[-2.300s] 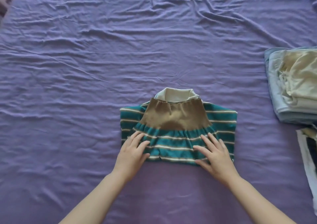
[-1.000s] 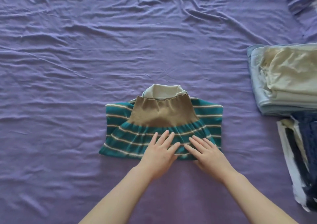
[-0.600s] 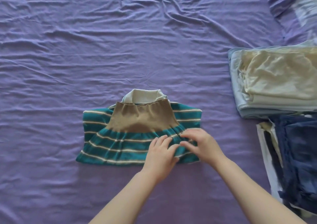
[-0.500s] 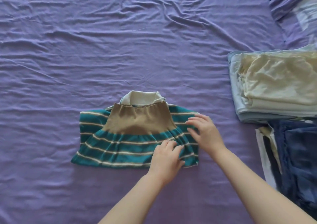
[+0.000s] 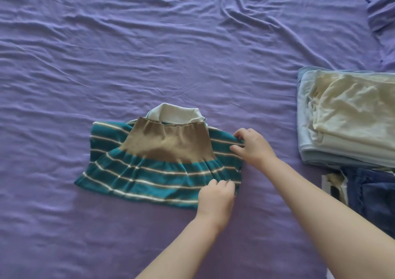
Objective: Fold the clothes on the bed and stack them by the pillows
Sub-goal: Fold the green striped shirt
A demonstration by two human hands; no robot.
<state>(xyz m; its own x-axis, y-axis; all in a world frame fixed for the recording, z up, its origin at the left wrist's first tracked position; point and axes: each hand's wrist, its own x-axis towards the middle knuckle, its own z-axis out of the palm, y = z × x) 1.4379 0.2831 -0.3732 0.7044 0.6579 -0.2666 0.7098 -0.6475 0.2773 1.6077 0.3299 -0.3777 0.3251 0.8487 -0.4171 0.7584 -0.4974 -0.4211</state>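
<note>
A folded teal striped shirt (image 5: 149,171) with a brown band and a cream collar lies on the purple bed sheet (image 5: 149,54), near the middle. My left hand (image 5: 215,197) pinches the shirt's near right corner. My right hand (image 5: 252,146) grips its far right edge. A stack of folded pale blue and cream clothes (image 5: 350,116) sits to the right, close to a purple pillow (image 5: 382,7) at the top right corner.
Dark blue clothing (image 5: 372,195) lies on a white item (image 5: 333,184) at the right edge, below the pale stack. The wrinkled sheet stretches away on the left and far side.
Both hands slid from the shirt's near edge to its right side and closed on the fabric. The view swung right, bringing the stack and dark blue clothing further in.
</note>
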